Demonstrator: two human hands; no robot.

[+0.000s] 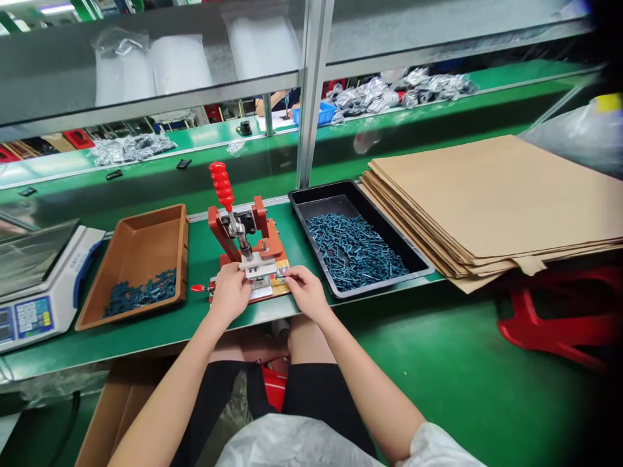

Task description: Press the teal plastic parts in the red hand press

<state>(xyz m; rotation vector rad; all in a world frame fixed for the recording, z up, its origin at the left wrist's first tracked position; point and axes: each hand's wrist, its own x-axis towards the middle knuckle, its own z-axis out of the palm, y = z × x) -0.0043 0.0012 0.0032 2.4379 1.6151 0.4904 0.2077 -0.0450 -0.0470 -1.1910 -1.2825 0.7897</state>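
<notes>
The left hand [230, 292] and right hand [306, 292] pinch the metal block [254, 267] of a red toggle press [243, 227] on the worktop [202, 246]. A black tray [321, 194] of blue screws [355, 251] sits just right.

Just ahead of the fingers [292, 275] stands the red press [263, 227], with its tall red handle [221, 185] up high. A black tray [321, 188] sits to their right and a brown tray [183, 259] to their left. Small strips of green desk [199, 259] let a hand pass between them.
</notes>
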